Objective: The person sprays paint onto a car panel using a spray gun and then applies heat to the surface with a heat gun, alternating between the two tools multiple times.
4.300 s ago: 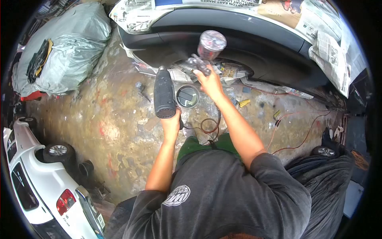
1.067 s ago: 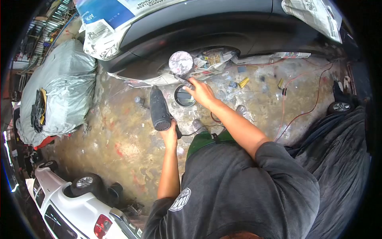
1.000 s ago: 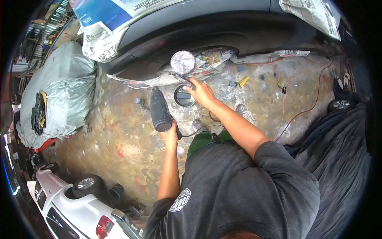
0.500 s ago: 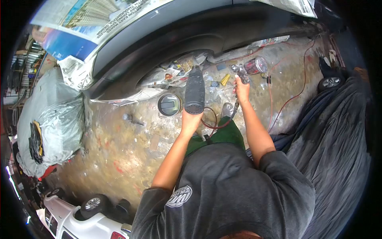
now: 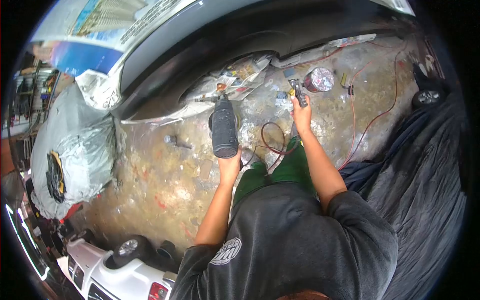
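My left hand [image 5: 229,169] is closed beneath a black heat gun [image 5: 224,129], whose nozzle points up toward the dark car panel [image 5: 200,55]. Most of the fingers are hidden behind the tool's body. Further right, my right hand [image 5: 301,111] is wrapped round a metal spray gun [image 5: 298,92], with a dark red hose [image 5: 272,148] looping below it. Just beyond the spray gun stands a paint-smeared can [image 5: 320,80] on the floor. A round tin lies mostly hidden behind the heat gun.
Newspaper [image 5: 240,75] lies under and over parts of the car. A grey plastic-covered bulk [image 5: 75,150] is at the left, a white vehicle [image 5: 120,272] at the lower left. Dark cloth [image 5: 410,195] drapes the right side. Red hoses [image 5: 354,115] cross the floor.
The heat gun has moved left and down in view, now covering the round tin. The spray gun has shifted slightly, and the surroundings have moved in view.
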The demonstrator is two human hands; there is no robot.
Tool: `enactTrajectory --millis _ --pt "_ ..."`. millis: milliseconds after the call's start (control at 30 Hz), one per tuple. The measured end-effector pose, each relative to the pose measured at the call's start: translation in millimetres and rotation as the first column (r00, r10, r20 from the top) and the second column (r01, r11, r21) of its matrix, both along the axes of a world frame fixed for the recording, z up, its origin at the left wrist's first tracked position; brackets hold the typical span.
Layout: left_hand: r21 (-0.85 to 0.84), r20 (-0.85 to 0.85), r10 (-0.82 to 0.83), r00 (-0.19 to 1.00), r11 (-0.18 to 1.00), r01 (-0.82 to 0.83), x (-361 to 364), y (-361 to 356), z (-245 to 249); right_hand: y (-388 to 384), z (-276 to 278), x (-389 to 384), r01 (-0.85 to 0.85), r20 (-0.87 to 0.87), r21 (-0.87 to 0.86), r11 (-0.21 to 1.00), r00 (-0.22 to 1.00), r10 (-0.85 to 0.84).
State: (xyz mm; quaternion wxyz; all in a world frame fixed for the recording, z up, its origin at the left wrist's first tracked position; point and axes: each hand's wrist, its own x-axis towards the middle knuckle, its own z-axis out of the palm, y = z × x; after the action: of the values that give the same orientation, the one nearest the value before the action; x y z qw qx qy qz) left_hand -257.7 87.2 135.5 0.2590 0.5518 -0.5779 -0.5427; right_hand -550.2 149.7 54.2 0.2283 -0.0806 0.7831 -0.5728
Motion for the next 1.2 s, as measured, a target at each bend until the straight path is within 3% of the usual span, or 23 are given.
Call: enactTrajectory --millis 100,133,200,233,333,400,533,667,900,1000,1100,1200 --pt "0.071 -0.033 0.094 0.995 0.993 -0.091 30 -1 -1 -26 24 23 -0.11 -0.099 0.229 0.967 0.986 0.135" --pt "0.087 -0.035 0.137 0.99 0.987 -0.133 39 0 0 -34 18 34 -0.125 -0.3 0.259 0.958 0.932 0.203" --pt "0.072 -0.126 0.21 0.97 0.977 -0.202 60 1 -13 -47 8 57 -0.133 -0.65 0.312 0.941 0.692 0.314" --pt "0.063 -0.173 0.243 0.955 0.97 -0.235 68 0 -17 -54 17 74 -0.254 -0.501 0.303 0.919 0.777 0.38" --pt "0.1 -0.244 0.344 0.907 0.939 -0.329 97 2 -19 -83 10 120 -0.439 -0.515 0.471 0.766 0.569 0.642" --pt "0.135 -0.247 0.413 0.876 0.91 -0.391 118 5 -21 -99 9 153 -0.551 -0.511 0.493 0.673 0.443 0.737" --pt "0.154 -0.247 0.517 0.819 0.856 -0.494 150 14 -25 -131 2 208 -0.688 -0.446 0.553 0.469 0.23 0.865" --pt "0.172 -0.271 0.566 0.778 0.824 -0.54 170 20 -30 -148 -2 240 -0.761 -0.355 0.566 0.317 0.122 0.927" --pt "0.194 -0.233 0.619 0.75 0.786 -0.588 177 20 -25 -162 15 268 -0.821 -0.268 0.48 0.309 0.199 0.943" --pt "0.163 -0.282 0.599 0.749 0.8 -0.578 178 14 -29 -169 15 281 -0.803 -0.288 0.466 0.373 0.261 0.921" --pt "0.148 -0.296 0.533 0.792 0.845 -0.514 183 -7 -35 -166 11 282 -0.788 -0.423 0.376 0.488 0.323 0.847" --pt "0.198 -0.43 0.491 0.758 0.87 -0.451 183 -43 -49 -146 56 282 -0.699 -0.395 0.379 0.606 0.471 0.789"
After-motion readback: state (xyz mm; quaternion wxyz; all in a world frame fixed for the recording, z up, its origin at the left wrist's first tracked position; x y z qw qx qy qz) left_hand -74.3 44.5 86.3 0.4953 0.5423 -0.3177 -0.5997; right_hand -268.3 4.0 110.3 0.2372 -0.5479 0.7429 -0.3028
